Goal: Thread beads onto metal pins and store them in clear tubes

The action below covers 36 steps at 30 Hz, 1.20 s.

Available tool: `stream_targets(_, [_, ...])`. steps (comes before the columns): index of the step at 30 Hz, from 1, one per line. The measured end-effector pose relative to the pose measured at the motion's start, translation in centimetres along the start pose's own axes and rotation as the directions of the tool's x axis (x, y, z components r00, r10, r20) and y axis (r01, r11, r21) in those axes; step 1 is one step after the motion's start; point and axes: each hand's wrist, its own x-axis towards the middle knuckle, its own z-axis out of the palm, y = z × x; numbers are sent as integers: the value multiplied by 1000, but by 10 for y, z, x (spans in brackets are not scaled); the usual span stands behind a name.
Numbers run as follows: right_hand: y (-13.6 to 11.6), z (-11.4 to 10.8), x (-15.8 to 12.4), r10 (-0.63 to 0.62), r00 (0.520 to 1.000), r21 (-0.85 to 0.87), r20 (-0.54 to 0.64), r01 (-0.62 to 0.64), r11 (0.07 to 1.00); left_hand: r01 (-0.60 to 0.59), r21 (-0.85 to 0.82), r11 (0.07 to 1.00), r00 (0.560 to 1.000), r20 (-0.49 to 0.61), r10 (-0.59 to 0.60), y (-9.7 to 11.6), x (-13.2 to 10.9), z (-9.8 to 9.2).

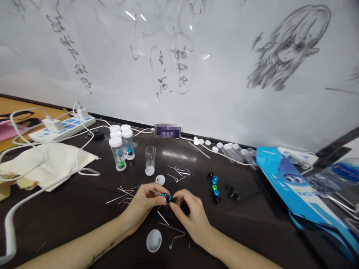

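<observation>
My left hand [146, 203] pinches a thin metal pin [153, 190] that carries two small blue beads [166, 197]. My right hand [188, 211] meets it from the right, fingertips closed on a small black bead [173, 200] at the pin's end. Both hands hover just above the dark table [84, 209]. A row of blue, green and black beads [214, 188] lies to the right of my hands. Loose bent pins [179, 172] lie behind them, and a few straight ones [123, 194] to the left.
Capped clear vials with beads [122, 151] and an open vial [150, 160] stand behind my hands. White caps [154, 240] lie on the table. A power strip [63, 127], white cables and a cream cloth [47, 162] are at left. Empty tubes [232, 149] and a blue package [297, 186] sit right.
</observation>
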Motion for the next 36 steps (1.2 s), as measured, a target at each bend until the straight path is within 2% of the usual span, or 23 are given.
stream_targets(10, [-1,-2,0,49,997,33,64,-51,998,5,-17,1000,1000,8,-5,-2,0,0])
stream_targets(16, [1,2,0,28,1000,34,4,-28,999,-6,-33,999,1000,-9,6,0,1,0])
stream_targets(27, [-1,0,0,53,998,19,22,-53,998,6,-29,1000,1000,-1,-6,-1,1,-1])
stream_targets(34, [2,2,0,41,999,156,8,-42,987,-7,-39,999,1000,-3,7,-2,0,-3])
stream_targets(36, [3,3,0,17,1000,132,-6,-16,991,-7,-36,999,1000,-6,7,-2,0,-3])
